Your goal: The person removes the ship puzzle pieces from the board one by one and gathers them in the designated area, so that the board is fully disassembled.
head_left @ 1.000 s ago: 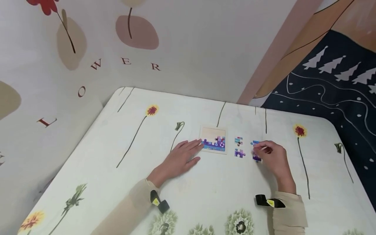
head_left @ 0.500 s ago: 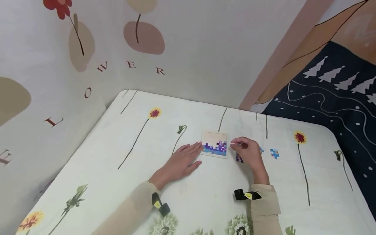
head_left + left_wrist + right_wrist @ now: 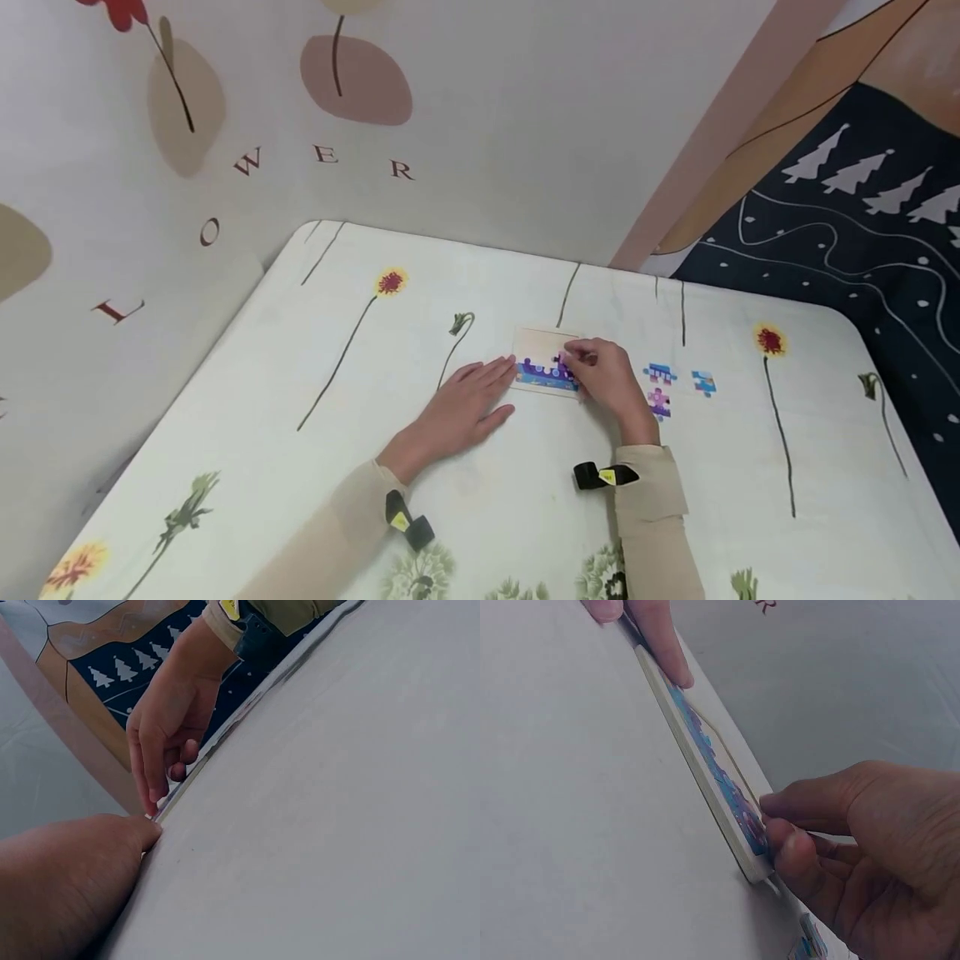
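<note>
A small square wooden jigsaw puzzle [image 3: 542,342] lies on the table, its lower part filled with purple and blue pieces and its upper part bare wood. My left hand [image 3: 465,404] lies stretched out, palm down, fingertips against the puzzle's left edge. Over the right side of the puzzle, my right hand [image 3: 606,382] pinches a puzzle piece between thumb and fingertips; the fingers hide most of it. In the right wrist view, the right fingertips [image 3: 776,801] meet low over the puzzle's edge [image 3: 697,772]. The left wrist view shows the right hand [image 3: 169,724] reaching down from above.
Right of the puzzle lie a blue-purple loose piece [image 3: 660,372], a pink-purple loose piece [image 3: 660,403] and a blue loose piece [image 3: 703,383]. A flower-printed cloth [image 3: 525,483] covers the table. A wall [image 3: 510,150] stands behind its far edge.
My right hand has travelled left from the loose pieces to the right side of the puzzle, carrying a piece. My left hand has stayed at the left edge.
</note>
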`<state>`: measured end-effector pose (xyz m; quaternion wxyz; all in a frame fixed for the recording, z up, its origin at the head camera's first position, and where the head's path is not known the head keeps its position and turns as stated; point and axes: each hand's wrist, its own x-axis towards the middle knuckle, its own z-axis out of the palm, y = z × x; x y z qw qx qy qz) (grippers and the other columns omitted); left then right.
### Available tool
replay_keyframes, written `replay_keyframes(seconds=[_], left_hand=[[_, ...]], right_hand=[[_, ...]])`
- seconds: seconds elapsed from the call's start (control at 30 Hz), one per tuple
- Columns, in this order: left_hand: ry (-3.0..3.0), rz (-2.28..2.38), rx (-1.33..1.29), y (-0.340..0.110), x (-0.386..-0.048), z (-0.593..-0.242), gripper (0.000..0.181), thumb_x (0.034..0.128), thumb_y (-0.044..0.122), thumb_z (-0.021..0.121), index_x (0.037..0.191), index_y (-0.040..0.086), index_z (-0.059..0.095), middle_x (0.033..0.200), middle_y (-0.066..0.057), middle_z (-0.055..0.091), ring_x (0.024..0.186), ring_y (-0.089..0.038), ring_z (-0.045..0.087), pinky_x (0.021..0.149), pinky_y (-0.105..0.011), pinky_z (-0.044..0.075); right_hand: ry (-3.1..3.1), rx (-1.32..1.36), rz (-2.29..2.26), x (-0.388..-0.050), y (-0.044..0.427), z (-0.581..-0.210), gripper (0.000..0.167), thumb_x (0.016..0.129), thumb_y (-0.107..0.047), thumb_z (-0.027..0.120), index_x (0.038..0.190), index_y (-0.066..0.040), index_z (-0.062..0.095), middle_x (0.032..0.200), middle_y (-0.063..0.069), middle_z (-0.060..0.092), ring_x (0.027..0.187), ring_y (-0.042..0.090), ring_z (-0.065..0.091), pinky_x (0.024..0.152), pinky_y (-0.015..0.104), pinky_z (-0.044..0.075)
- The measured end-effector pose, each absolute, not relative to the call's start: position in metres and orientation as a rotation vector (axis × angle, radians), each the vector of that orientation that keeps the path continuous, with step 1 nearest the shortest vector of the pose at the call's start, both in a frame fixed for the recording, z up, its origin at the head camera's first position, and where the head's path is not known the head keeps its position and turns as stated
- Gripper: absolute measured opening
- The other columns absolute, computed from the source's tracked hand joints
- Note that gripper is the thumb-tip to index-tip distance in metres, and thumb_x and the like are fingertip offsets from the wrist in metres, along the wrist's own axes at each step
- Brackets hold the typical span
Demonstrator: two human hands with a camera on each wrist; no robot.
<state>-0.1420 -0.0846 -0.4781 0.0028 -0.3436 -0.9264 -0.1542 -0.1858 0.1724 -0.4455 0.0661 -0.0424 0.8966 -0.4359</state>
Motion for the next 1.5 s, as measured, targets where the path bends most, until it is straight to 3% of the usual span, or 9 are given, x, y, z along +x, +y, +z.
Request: replay_keyframes(seconds=[0.1, 0.33, 0.6, 0.73, 0.93, 1.0, 1.07, 1.23, 1.5], left_hand=[[-2.904, -0.484, -1.076, -0.0868, -0.1423, -0.4756, 0.061, 0.1106, 0.039, 0.045, 0.161, 0.006, 0.034, 0.168, -0.006, 0.03, 0.156, -0.022, 0.026, 0.126, -0.043, 0.022], [-2.925, -0.5, -1.083, -0.087, -0.1425, -0.4774, 0.062, 0.111, 0.04, 0.043, 0.162, 0.007, 0.033, 0.169, -0.006, 0.029, 0.156, -0.021, 0.025, 0.126, -0.043, 0.021], [-2.937, -0.545, -1.084, -0.0837, -0.1464, -0.4731, 0.061, 0.111, 0.04, 0.043, 0.162, 0.008, 0.032, 0.169, -0.004, 0.028, 0.157, -0.021, 0.023, 0.127, -0.042, 0.018], [-2.948, -0.526, -1.083, -0.0829, -0.1485, -0.4706, 0.061, 0.111, 0.04, 0.043, 0.163, 0.01, 0.032, 0.169, -0.004, 0.028, 0.157, -0.021, 0.023, 0.127, -0.042, 0.019], [-2.951, -0.527, -1.079, -0.0838, -0.1466, -0.4733, 0.06, 0.1108, 0.04, 0.044, 0.163, 0.012, 0.034, 0.168, -0.004, 0.031, 0.156, -0.02, 0.025, 0.126, -0.043, 0.021], [-2.959, -0.537, -1.074, -0.0838, -0.1454, -0.4749, 0.06, 0.1108, 0.04, 0.044, 0.163, 0.012, 0.034, 0.168, -0.003, 0.031, 0.156, -0.02, 0.025, 0.126, -0.043, 0.021], [-2.962, -0.549, -1.073, -0.0834, -0.1453, -0.4742, 0.06, 0.1109, 0.04, 0.044, 0.163, 0.012, 0.034, 0.168, -0.004, 0.03, 0.156, -0.02, 0.025, 0.126, -0.043, 0.021], [-2.959, -0.553, -1.079, -0.0823, -0.1453, -0.4737, 0.06, 0.1111, 0.04, 0.043, 0.163, 0.012, 0.033, 0.169, -0.003, 0.03, 0.156, -0.02, 0.024, 0.126, -0.043, 0.02], [-2.977, -0.533, -1.063, -0.0839, -0.1435, -0.4721, 0.06, 0.1112, 0.04, 0.042, 0.163, 0.013, 0.033, 0.169, -0.003, 0.029, 0.156, -0.02, 0.024, 0.127, -0.042, 0.019]], right_hand=[[2.656, -0.142, -1.345, -0.1872, 0.1706, -0.4452, 0.033, 0.101, -0.009, 0.067, 0.131, 0.004, 0.068, 0.091, 0.014, 0.07, 0.051, 0.016, 0.063, 0.069, 0.027, 0.053], [2.603, -0.161, -1.356, -0.1878, 0.1709, -0.4448, 0.031, 0.099, -0.004, 0.069, 0.129, 0.006, 0.069, 0.096, 0.015, 0.065, 0.055, 0.017, 0.066, 0.067, 0.023, 0.053], [2.597, -0.178, -1.341, -0.1892, 0.1735, -0.4433, 0.025, 0.101, -0.004, 0.065, 0.126, 0.003, 0.069, 0.103, 0.016, 0.058, 0.057, 0.019, 0.063, 0.061, 0.027, 0.054], [2.605, -0.181, -1.33, -0.191, 0.1747, -0.4435, 0.025, 0.101, -0.004, 0.065, 0.125, 0.001, 0.067, 0.107, 0.016, 0.052, 0.055, 0.019, 0.061, 0.065, 0.029, 0.051], [2.623, -0.239, -1.352, -0.1934, 0.1734, -0.446, 0.023, 0.098, 0.0, 0.068, 0.121, 0.003, 0.069, 0.084, 0.017, 0.062, 0.048, 0.02, 0.061, 0.058, 0.028, 0.049], [2.616, -0.237, -1.365, -0.1928, 0.1727, -0.4468, 0.022, 0.098, 0.001, 0.068, 0.12, 0.004, 0.07, 0.084, 0.018, 0.065, 0.048, 0.02, 0.061, 0.052, 0.027, 0.048], [2.609, -0.206, -1.36, -0.1918, 0.1722, -0.4446, 0.022, 0.098, 0.0, 0.068, 0.12, 0.003, 0.069, 0.098, 0.019, 0.064, 0.05, 0.02, 0.062, 0.051, 0.026, 0.048], [2.622, -0.117, -1.309, -0.1873, 0.1726, -0.4419, 0.024, 0.099, -0.005, 0.069, 0.123, -0.002, 0.068, 0.119, 0.019, 0.051, 0.055, 0.017, 0.064, 0.064, 0.028, 0.051], [2.663, -0.145, -1.297, -0.1857, 0.1716, -0.4413, 0.024, 0.099, -0.005, 0.07, 0.123, -0.002, 0.071, 0.116, 0.02, 0.054, 0.057, 0.015, 0.066, 0.08, 0.033, 0.052]])
